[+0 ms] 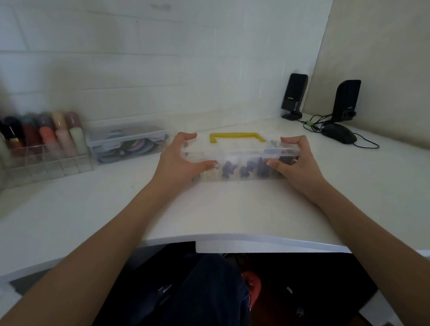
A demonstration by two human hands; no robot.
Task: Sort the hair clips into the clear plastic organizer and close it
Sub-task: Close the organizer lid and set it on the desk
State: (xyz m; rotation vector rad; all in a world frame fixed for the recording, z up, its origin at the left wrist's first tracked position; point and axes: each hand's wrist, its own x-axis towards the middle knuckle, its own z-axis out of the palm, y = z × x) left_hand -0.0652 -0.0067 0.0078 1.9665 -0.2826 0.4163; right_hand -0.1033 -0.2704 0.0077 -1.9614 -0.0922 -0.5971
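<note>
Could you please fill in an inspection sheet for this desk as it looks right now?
Surface: white desk, bare in front.
Job's things: clear plastic organizer with yellow handle, lid down, dark hair clips inside.
Clutter: clear rack of coloured bottles; clear lidded box; two black speakers.
Grippers: left hand and right hand grip the organizer's ends, fingers curled over the lid.
Cables: black cables by a black mouse.
Surroundings: white block wall.
</note>
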